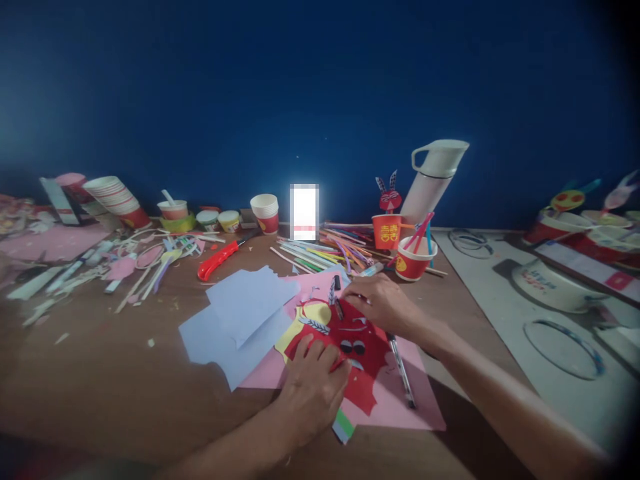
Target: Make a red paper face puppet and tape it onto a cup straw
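My left hand (317, 380) lies on red paper (367, 387) with its fingers bent and somewhat apart. To the right of the fingers, small black-and-white cut-out eyes (353, 347) sit on the red sheet. My right hand (383, 303) is closed in a pinch over the sheet's upper edge; what its fingertips hold is hidden. Near them lie a short black cap-like piece (337, 283) and a white leaf-shaped strip with dark markings (314, 325). Beneath is pink paper (417, 400), a pen (403, 373) resting on it. Yellow paper (287, 337) shows beside my left fingers.
Pale blue sheets (240, 313) lie left of the pink paper. Behind are a red box cutter (219, 260), coloured sticks (310, 253), a paper cup with straws (416, 260) and a tilted jug (435, 177). Scraps (123, 267) litter the left; a white bowl (555, 287) stands right.
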Demonstrator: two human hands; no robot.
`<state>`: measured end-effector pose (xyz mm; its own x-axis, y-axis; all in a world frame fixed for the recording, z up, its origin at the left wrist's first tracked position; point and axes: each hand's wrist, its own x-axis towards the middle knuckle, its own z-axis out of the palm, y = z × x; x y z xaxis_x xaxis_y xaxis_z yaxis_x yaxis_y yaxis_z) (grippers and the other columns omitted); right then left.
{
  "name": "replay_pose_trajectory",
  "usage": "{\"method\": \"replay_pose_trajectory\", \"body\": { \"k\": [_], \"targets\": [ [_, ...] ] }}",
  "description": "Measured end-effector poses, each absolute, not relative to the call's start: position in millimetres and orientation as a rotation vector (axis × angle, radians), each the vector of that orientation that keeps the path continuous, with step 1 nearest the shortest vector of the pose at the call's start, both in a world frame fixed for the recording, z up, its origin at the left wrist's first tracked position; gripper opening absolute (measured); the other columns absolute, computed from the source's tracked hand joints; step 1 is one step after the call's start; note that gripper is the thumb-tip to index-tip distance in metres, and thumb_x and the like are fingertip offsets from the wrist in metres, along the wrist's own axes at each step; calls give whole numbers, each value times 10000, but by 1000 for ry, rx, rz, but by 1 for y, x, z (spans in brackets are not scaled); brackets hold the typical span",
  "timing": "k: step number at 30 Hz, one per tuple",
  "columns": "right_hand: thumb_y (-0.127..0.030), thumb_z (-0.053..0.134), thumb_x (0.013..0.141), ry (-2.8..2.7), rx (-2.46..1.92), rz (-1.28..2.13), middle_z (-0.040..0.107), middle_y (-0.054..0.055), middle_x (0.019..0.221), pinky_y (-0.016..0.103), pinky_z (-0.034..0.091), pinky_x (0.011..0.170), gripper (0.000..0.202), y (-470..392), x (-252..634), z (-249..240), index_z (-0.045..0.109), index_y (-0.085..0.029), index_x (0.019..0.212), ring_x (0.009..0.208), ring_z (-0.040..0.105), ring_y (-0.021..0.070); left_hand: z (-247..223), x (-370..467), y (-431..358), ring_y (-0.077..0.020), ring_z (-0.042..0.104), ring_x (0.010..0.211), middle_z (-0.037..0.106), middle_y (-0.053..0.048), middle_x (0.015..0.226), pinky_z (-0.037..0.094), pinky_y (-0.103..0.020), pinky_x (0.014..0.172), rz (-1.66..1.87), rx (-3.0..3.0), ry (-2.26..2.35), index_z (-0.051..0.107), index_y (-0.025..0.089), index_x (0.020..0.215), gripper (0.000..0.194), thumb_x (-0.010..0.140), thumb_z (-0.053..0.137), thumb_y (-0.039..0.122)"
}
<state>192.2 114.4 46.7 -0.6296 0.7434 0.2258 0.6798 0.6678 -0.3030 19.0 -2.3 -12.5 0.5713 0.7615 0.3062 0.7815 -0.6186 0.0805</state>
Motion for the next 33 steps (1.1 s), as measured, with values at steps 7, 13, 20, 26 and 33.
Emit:
{"method": "replay_pose_trajectory", "body": {
  "k": [7, 13, 20, 26, 33],
  "targets": [
    [-163, 506, 854, -2467, -1228, 259, 676, 13, 777, 279, 356, 733, 164, 94, 232, 34, 660, -207, 820, 776, 597, 173, -13, 19, -2, -193, 451, 724, 543, -42, 840, 367, -445, 835, -519, -2722, -1323, 592, 196, 949, 164, 820, 491, 195],
    [-163, 527, 849, -2483, -1227, 298, 667, -7, 778, 295, 331, 747, 138, 80, 241, 24, 646, -219, 807, 751, 590, 159, -13, 19, -2, -192, 452, 712, 553, -50, 843, 371, -450, 829, -531, -2735, -1319, 599, 191, 943, 166, 810, 499, 194],
    [-166, 489, 870, -2491, -1205, 305, 685, 7, 835, 301, 344, 757, 176, 73, 243, 19, 652, -220, 828, 786, 604, 158, -8, 19, -1, -193, 449, 701, 549, -62, 826, 384, -422, 762, -560, -2738, -1301, 611, 174, 927, 172, 810, 485, 170],
    [-235, 490, 874, -2414, -1326, 288, 682, 11, 858, 304, 365, 774, 161, 71, 271, 23, 650, -231, 857, 796, 605, 166, -6, 19, -1, -188, 448, 691, 554, -60, 824, 395, -402, 725, -574, -2762, -1313, 616, 184, 939, 196, 799, 484, 149],
    [-261, 491, 875, -2385, -1435, 277, 681, -11, 858, 284, 360, 751, 156, 67, 286, 17, 644, -238, 848, 765, 606, 146, -4, 20, -2, -189, 464, 712, 561, -61, 842, 406, -403, 732, -600, -2777, -1337, 615, 184, 976, 221, 817, 465, 146]
  ]
}}
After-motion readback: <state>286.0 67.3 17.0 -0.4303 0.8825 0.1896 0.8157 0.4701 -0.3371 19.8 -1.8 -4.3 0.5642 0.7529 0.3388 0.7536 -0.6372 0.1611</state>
